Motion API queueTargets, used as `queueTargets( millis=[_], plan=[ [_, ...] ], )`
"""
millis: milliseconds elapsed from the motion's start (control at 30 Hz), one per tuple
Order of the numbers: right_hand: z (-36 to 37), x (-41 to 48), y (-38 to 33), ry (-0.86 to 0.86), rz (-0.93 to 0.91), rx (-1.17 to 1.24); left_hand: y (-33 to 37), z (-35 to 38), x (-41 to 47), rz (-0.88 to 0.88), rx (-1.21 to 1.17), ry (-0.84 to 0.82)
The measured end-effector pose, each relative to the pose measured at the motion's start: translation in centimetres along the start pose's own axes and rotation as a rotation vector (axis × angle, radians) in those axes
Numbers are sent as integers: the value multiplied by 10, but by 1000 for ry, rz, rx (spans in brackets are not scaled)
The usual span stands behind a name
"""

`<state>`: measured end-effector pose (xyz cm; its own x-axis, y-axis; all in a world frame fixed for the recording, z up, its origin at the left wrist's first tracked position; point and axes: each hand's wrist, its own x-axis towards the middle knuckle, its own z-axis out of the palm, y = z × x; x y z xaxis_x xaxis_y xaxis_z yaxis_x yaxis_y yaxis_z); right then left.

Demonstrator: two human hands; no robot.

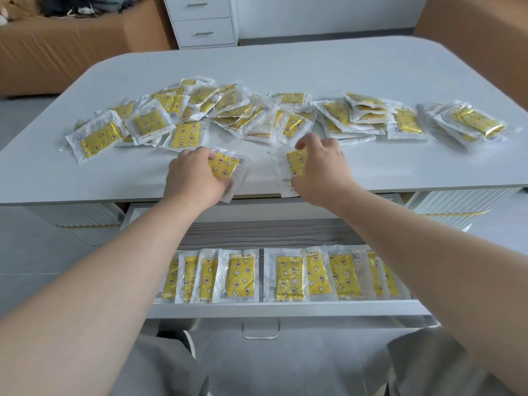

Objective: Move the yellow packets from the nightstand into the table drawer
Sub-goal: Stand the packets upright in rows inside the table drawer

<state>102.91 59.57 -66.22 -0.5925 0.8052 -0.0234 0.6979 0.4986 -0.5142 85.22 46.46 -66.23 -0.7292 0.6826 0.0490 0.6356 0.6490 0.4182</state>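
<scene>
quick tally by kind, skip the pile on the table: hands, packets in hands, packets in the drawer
hands: 2, left hand, right hand
held packets: 2, left packet, right packet
drawer packets: 9 showing, arms may hide more
total: 13

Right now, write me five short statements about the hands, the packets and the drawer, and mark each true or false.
1. The drawer stands open. True.
2. The left hand holds nothing. False: it grips a yellow packet.
3. The right hand grips a second packet near the edge of the table. True.
4. The drawer is bare inside. False: a row of packets lies along its front.
5. A pile of packets lies on the table. True.
</scene>
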Motion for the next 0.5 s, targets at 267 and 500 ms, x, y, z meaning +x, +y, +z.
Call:
queueTargets(
  millis=[267, 500],
  plan=[
    [-15, -6, 5, -62, 156, 371, 11, -8, -8, -197, -282, -108],
    [-16, -18, 18, 10, 117, 372, 28, -19, -39, -46, -421, -439]
  ],
)
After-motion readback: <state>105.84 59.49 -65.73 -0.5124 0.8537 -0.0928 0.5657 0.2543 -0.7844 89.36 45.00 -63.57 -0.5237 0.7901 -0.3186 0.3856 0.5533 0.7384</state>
